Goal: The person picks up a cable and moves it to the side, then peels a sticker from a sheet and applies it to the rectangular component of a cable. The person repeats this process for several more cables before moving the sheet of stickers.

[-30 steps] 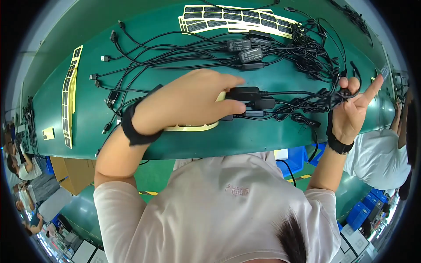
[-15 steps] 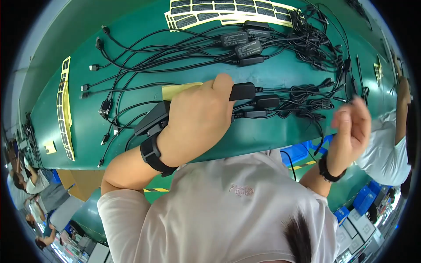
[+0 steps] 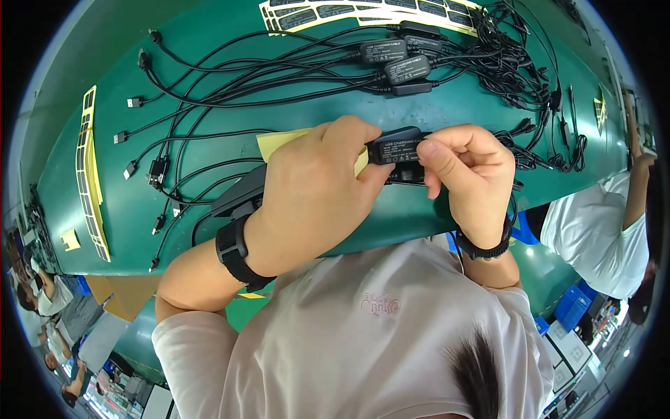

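Thumb and forefinger of my left hand grip the left end of a small black box on a charging cable, above the table's near part. A dark label with pale print shows on the box's face. My right hand is closed at the box's right end, its thumb and forefinger pinching at the label's edge. Beneath my left hand lies yellow backing paper, partly hidden. A dark angular block sits beside my left wrist. Other cable boxes lie under my fingers, mostly covered.
Several black cables with labelled boxes stretch across the green table, bundled at the right. Label sheets lie at the far edge and the left. Another person sits at the right.
My right hand has come in from the right and closed at the cable box. The box's face, plain black before, now shows a printed label.
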`<state>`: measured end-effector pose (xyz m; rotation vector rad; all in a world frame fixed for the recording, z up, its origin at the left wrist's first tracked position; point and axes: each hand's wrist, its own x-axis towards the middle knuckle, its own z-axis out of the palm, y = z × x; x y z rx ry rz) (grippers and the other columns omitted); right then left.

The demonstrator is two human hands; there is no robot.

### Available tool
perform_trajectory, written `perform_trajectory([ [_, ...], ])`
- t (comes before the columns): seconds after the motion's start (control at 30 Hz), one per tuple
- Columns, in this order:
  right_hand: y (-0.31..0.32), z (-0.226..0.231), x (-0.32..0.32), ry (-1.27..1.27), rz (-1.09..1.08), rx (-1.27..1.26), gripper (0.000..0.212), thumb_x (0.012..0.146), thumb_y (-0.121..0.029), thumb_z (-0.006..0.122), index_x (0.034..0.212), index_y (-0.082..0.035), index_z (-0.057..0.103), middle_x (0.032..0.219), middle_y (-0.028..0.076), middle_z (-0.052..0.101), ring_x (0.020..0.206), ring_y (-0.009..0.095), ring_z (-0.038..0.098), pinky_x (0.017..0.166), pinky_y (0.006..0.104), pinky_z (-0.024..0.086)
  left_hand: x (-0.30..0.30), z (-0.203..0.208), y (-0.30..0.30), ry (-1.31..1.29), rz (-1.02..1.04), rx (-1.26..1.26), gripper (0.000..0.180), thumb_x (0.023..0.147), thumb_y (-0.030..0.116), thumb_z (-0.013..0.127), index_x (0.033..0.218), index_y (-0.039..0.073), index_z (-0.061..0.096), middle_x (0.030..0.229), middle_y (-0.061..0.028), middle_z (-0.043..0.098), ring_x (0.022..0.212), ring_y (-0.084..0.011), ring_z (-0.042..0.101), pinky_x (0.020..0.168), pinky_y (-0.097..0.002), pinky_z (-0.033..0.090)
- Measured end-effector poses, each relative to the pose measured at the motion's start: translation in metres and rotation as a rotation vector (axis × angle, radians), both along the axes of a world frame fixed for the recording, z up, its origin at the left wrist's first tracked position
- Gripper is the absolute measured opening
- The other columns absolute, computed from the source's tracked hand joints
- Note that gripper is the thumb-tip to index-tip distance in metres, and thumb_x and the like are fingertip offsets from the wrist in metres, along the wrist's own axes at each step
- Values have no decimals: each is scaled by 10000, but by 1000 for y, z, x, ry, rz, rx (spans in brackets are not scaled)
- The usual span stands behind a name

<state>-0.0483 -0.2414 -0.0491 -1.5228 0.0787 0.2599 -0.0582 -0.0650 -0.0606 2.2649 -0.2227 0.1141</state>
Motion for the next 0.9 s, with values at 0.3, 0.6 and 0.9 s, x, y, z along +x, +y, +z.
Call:
perform_trajectory([
  [0.3,-3,-5,6,28,28,-12,65,836,-18,654,847,42,631,730,83,635,509,87,539,436,198,434,0,-4,0,-21,-14,9,298,660,133,796,894,35,638,806,-86,662,711,-225,657,607,-291,518],
  [0.6,-3,-7,6,15,41,-22,72,835,-25,660,848,42,636,727,81,635,515,82,534,433,194,426,-1,-5,0,-47,-21,27,291,659,132,796,881,35,636,794,-82,659,701,-229,653,596,-295,514],
  [0.9,-2,-9,8,21,45,-51,68,835,-26,662,837,38,638,724,77,633,509,78,530,420,191,409,-1,-5,1,-53,-25,37,295,657,133,799,880,32,634,795,-83,655,713,-233,650,607,-298,513],
])
